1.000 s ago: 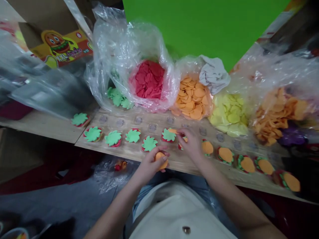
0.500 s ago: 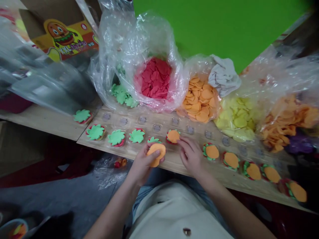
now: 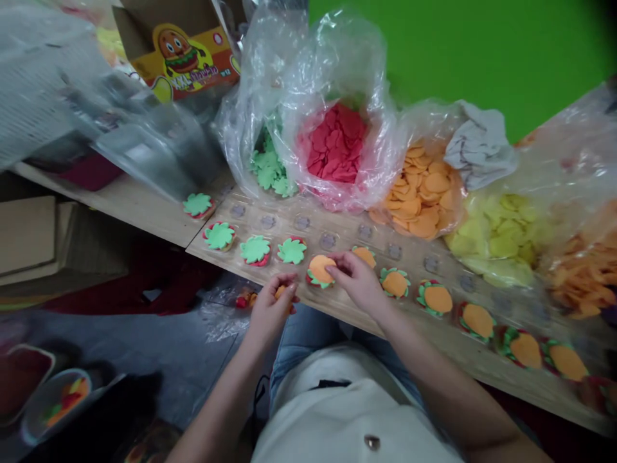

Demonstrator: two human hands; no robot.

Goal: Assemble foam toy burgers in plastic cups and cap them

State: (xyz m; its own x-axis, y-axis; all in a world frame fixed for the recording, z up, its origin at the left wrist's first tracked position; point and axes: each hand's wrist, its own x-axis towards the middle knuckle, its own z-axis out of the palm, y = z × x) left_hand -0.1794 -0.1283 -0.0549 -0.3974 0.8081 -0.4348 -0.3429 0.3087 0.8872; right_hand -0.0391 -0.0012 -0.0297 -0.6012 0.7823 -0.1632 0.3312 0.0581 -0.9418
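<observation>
My right hand pinches the edge of an orange foam disc, which lies on a green leaf-shaped foam piece in the row on the wooden table. My left hand is closed just in front of the table edge. Orange foam shows between its fingers; how many pieces cannot be seen. Left of the right hand sit stacks topped with green foam leaves. To its right, several stacks carry orange discs. One orange-topped stack is partly covered by my right hand.
Small clear plastic trays line the table. Behind stand plastic bags of green leaves, red pieces, orange discs and yellow pieces. A burger-printed carton is at the back left. Tubs stand on the floor.
My right hand has moved left from one stack to the neighbouring green-topped one, where an orange disc now lies. My left hand has drawn slightly away to the left. The camera view has shifted left.
</observation>
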